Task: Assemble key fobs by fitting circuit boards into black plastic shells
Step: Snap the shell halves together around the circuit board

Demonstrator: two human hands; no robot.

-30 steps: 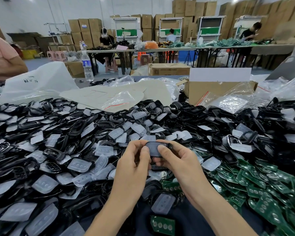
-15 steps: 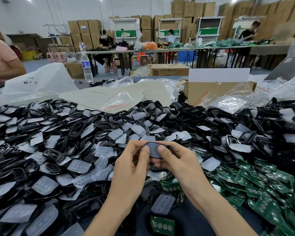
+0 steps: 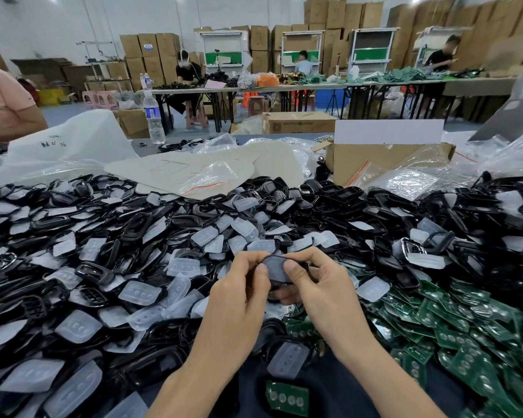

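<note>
Head camera, looking down over a heaped workbench. Holds one black shell (image 3: 277, 268) in both hands, over the pile and near the middle of the view. Pinches the shell's left end with the left hand (image 3: 239, 292), thumb on the upturned face, fingers curled behind. Pinches the right end with the right hand (image 3: 325, 286) the same way, thumb flat on the face just beside the other thumb. Neither hand spread.

Lies crosswise: long axis running left to right between the two hands, broad face tipped up toward the camera. Looks greyish on that face; cannot tell whether anything is laid in it, nor which end is the narrow one under the thumbs.

Probably a press-and-seat step, thumbs squeezing down against the fingers behind. Sits equally near both hands, so calls for no reach, only pressure along that crosswise axis.

Heaped low to the right, nearer the right hand: green circuit boards (image 3: 465, 324). Close to the body, on the dark table (image 3: 332, 399): one loose board (image 3: 287, 398). Spread to the left and ahead: loose shells (image 3: 135, 229) and translucent button pads (image 3: 139, 292).
</note>
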